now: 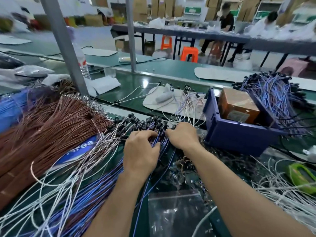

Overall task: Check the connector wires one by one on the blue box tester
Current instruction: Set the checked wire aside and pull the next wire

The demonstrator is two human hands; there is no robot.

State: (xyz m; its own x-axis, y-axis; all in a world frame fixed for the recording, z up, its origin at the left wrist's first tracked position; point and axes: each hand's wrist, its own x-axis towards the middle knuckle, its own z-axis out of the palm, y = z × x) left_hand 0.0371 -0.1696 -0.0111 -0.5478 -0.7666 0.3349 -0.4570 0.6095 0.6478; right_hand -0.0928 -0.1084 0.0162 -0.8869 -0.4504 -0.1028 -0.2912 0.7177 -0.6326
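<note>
A spread of blue and white connector wires [95,183] with black plug ends [147,123] lies across the bench in front of me. My left hand [141,151] rests on the blue wires with its fingers curled down into them. Beside it, my right hand [183,136] curls its fingers into the same bunch just below the black plugs. Which single wire either hand holds is hidden. The blue box [239,134] stands to the right of my right hand, with a brown tester unit [237,106] inside it.
A thick bundle of brown wires [42,134] fills the left. More blue wires [277,94] are heaped behind the box. A clear plastic bag [176,212] lies near the front edge, a green object [301,177] at right. Grey posts [68,53] rise behind; people sit at a far table.
</note>
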